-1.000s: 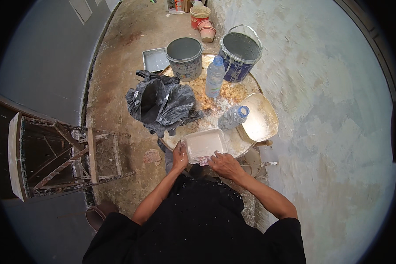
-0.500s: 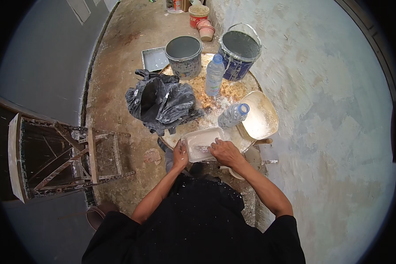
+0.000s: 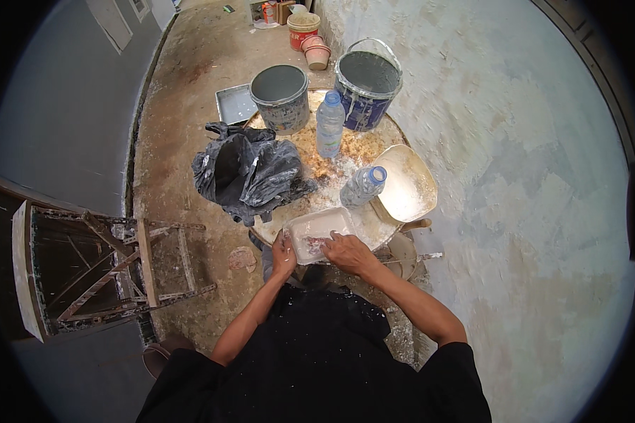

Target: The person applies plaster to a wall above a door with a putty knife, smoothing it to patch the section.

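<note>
A small rectangular whitish tub (image 3: 322,221) with pale paste inside is at the near edge of the round table. My left hand (image 3: 283,256) grips its left wall, thumb along the rim. Over the tub's right side, my right hand (image 3: 351,254) is closed with its fingertips down in the paste; whatever it pinches is smeared and too small to name. Just beyond the tub stands an uncapped clear plastic bottle (image 3: 363,187), with a cream basin (image 3: 407,185) of white powder to its right. A crumpled black plastic bag (image 3: 250,173) lies to the left.
Farther back on the stained table (image 3: 316,169) are a taller bottle (image 3: 329,127), a grey bucket (image 3: 281,102) and a blue bucket (image 3: 365,106). A paint-spattered wooden trestle (image 3: 148,261) stands at left. A plastered wall (image 3: 501,176) runs along the right. Red and pink buckets (image 3: 316,55) sit beyond.
My right hand has moved left and slightly nearer within the tub. The view has shifted a little, so the table and its things appear farther left. My left hand keeps its grip.
</note>
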Demonstrator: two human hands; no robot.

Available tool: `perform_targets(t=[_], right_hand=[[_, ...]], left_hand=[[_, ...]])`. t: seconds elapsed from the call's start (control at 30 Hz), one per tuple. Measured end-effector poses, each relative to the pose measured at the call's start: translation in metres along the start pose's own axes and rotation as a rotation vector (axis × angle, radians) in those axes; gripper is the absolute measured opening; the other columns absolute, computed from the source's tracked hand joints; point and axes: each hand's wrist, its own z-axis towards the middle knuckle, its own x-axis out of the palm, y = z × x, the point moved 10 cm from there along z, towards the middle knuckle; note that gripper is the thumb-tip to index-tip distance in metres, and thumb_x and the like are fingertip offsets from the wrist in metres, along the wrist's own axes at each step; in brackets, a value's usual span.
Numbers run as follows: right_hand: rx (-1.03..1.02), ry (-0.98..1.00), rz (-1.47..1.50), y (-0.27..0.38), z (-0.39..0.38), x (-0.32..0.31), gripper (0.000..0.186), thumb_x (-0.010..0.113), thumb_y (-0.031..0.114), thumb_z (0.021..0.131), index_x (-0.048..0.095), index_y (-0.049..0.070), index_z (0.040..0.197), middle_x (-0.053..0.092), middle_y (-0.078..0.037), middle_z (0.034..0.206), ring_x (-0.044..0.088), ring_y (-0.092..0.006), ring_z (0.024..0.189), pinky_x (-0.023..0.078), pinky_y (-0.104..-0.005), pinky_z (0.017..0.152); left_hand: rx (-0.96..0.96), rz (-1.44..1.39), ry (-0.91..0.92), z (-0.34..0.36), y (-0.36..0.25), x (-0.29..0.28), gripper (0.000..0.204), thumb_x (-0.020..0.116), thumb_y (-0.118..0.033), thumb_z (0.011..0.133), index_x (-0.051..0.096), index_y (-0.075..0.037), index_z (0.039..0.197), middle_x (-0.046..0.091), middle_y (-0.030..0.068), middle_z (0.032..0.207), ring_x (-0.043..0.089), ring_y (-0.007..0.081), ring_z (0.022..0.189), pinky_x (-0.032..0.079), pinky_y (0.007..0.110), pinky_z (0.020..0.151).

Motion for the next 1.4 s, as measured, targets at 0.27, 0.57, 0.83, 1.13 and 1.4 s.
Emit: perform_targets(t=[0.27,0.57,0.83,1.13,1.4], right_hand=[[0.075,-0.026,-0.002,-0.023,0.011,-0.019,0.01,0.053,0.011,0.08,0.061,0.005,0.08,0.063,-0.008,0.083,0.062,-0.0243,0.086,0.05,-0.0352,0.062],[-0.071,-0.11,-0.032,0.016,-0.006,-0.013,0.013,0.054,0.013,0.079,0.063,0.005,0.084,0.064,-0.008,0.085,0.063,-0.0236,0.087,0.05,-0.0353,0.061],[0.03,0.029,-0.007,0.0,0.004,0.001,0.014,0.051,0.013,0.083,0.062,0.006,0.088,0.063,-0.007,0.089,0.06,-0.0235,0.096,0.049,-0.0357,0.066],[0.04,0.057,-0.024,-0.009,0.004,-0.008,0.014,0.052,0.013,0.081,0.063,0.006,0.086,0.063,-0.007,0.086,0.062,-0.0239,0.09,0.049,-0.0355,0.065],[-0.003,-0.069,0.011,0.002,-0.006,-0.021,0.012,0.053,0.013,0.08,0.063,0.006,0.082,0.062,-0.006,0.08,0.061,-0.0237,0.088,0.049,-0.0361,0.064]], left_hand=[[-0.001,0.061,-0.036,-0.002,0.003,-0.007,0.034,0.037,-0.016,0.098,0.049,0.005,0.122,0.063,0.0175,0.106,0.058,0.0185,0.094,0.046,0.03,0.081],[0.031,0.052,-0.046,-0.001,0.005,-0.008,0.034,0.037,-0.014,0.098,0.048,0.005,0.124,0.062,0.0167,0.108,0.058,0.0199,0.098,0.045,0.031,0.084],[0.017,0.018,-0.008,0.001,0.009,-0.004,0.033,0.037,-0.015,0.098,0.05,0.006,0.121,0.062,0.0175,0.109,0.057,0.0205,0.1,0.045,0.031,0.085],[-0.02,0.021,-0.044,-0.003,0.0,-0.005,0.033,0.038,-0.017,0.099,0.05,0.006,0.12,0.062,0.0168,0.107,0.056,0.0189,0.099,0.044,0.031,0.085],[0.022,0.013,-0.018,-0.001,0.005,-0.005,0.035,0.037,-0.016,0.099,0.048,0.006,0.123,0.062,0.0169,0.109,0.056,0.019,0.099,0.044,0.03,0.086]])
